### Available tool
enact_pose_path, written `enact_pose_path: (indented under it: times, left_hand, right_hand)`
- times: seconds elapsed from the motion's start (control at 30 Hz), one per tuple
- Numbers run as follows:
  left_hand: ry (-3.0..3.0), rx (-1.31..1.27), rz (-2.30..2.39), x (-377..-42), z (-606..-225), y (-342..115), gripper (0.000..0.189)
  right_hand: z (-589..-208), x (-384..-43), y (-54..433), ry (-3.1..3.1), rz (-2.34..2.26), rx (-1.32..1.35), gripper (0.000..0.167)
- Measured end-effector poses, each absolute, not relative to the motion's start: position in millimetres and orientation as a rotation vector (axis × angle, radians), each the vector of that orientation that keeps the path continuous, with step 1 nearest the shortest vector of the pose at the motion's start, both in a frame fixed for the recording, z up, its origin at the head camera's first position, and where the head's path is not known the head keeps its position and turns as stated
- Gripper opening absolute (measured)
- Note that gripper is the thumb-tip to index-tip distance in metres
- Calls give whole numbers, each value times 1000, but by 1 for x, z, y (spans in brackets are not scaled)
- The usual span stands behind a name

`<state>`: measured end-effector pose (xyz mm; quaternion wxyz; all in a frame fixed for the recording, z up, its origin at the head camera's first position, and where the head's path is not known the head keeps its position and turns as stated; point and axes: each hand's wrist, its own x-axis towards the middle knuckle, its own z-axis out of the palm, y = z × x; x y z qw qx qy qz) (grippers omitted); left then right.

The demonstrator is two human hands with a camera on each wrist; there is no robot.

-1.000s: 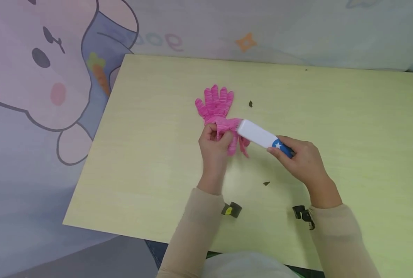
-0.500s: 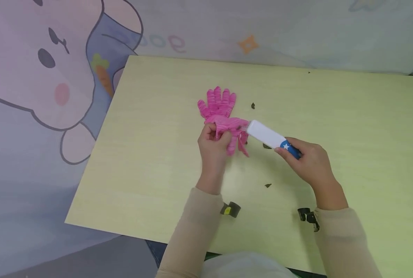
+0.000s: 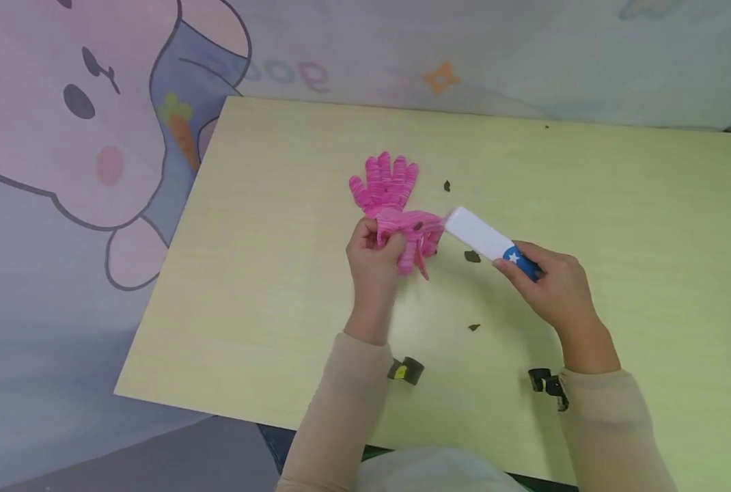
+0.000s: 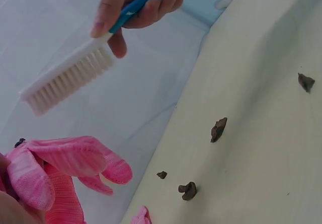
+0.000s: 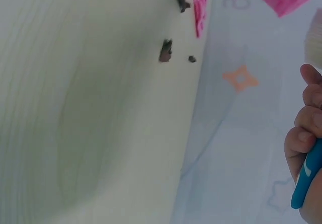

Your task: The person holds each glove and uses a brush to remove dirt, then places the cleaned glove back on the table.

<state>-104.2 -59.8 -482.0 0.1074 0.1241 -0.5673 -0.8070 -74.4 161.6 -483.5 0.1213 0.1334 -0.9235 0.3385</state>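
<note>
My left hand [image 3: 371, 256] pinches a pink knit glove [image 3: 407, 222] by its near side, thumb on top. A small dark bit [image 3: 418, 226] sits on that glove. A second pink glove [image 3: 385, 183] lies on the table just beyond, fingers spread away from me. My right hand [image 3: 550, 283] grips the blue handle [image 3: 522, 263] of a scrubbing brush [image 3: 477, 232]. The brush's white head is right beside the held glove's right end in the head view. In the left wrist view, its pale bristles [image 4: 70, 80] face down, a gap above the glove's fingers [image 4: 75, 156].
Several dark brown crumbs lie on the pale yellow table [image 3: 267, 273]: one flake [image 3: 473, 256] under the brush, another [image 3: 447, 186] farther back, a third [image 3: 474, 327] nearer me. Black wrist straps [image 3: 406, 371] show beside both sleeves. A printed cloth [image 3: 353, 41] hangs behind the table.
The brush has moved right, off the held glove. A dark bit on the glove and a flake on the table beneath the brush have come into view. The left hand has shifted slightly left.
</note>
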Motion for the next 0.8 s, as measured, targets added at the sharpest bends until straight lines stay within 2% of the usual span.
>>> enact_pose_path:
  times: [0.2,0.3,0.53,0.8]
  left_hand:
    - [-1686,361,-2388,-101,-481,-57,24]
    - [-1691,347,-2373,-100,-480,-57,22]
    - [-1673,346,-2405,-100,-479,-55,24]
    - [-1659,357,-2364,-102,-480,-62,23]
  right_hand:
    - [-485,-77,154,-2669,978,498,43]
    - [-486,-76,156,-2696,940,443,48]
    - [-482,-75,157,-2660,980,474,40]
    - [-482,-75,160,-2700,946,398,41]
